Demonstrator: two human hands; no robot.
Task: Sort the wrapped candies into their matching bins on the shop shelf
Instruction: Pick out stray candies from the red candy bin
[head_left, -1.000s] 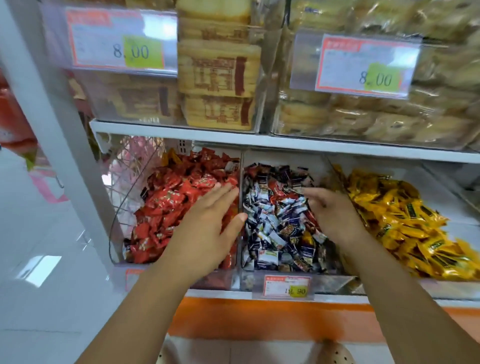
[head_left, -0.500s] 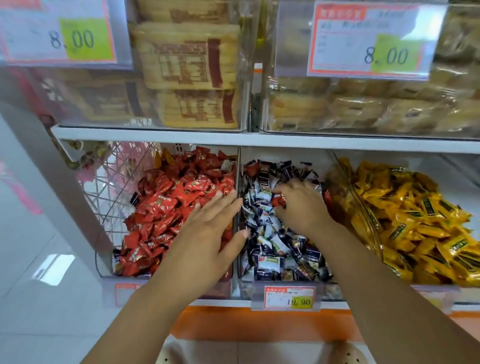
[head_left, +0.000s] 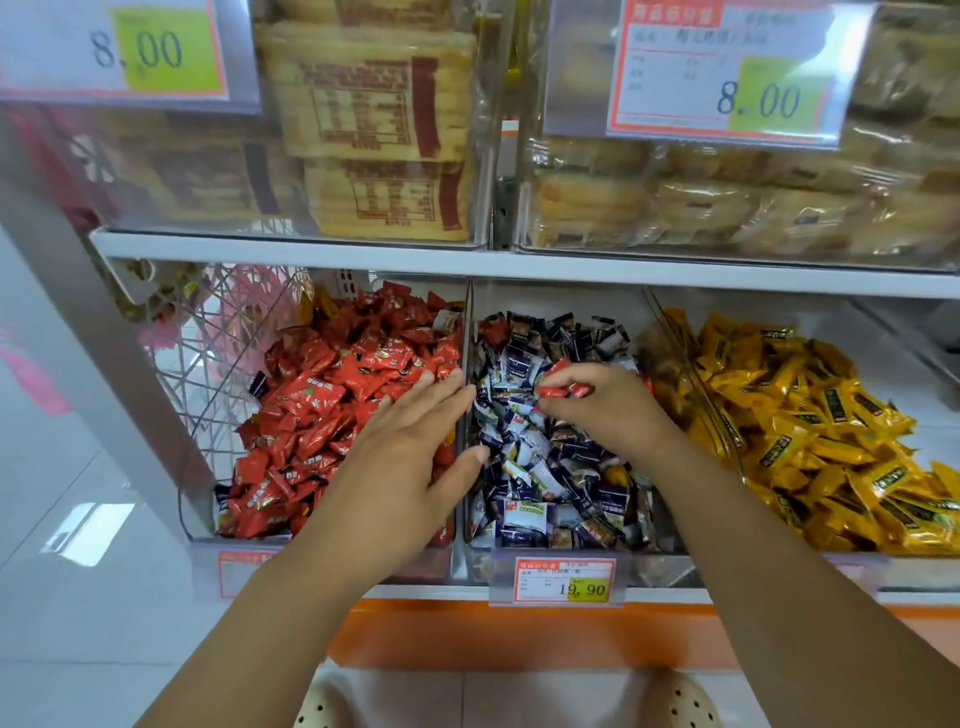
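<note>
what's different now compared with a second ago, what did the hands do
The right hand moved from the near right part of the middle bin up and toward its centre, and now pinches red candies above the dark-wrapped ones. A second ago no red candy showed in it. The left hand stayed open and flat over the divider between the red and middle bins. The piles look unchanged.

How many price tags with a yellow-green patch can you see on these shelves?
3: one top left, one top right, one under the middle candy bin. A fourth tag, behind the left hand, is mostly hidden.
</note>
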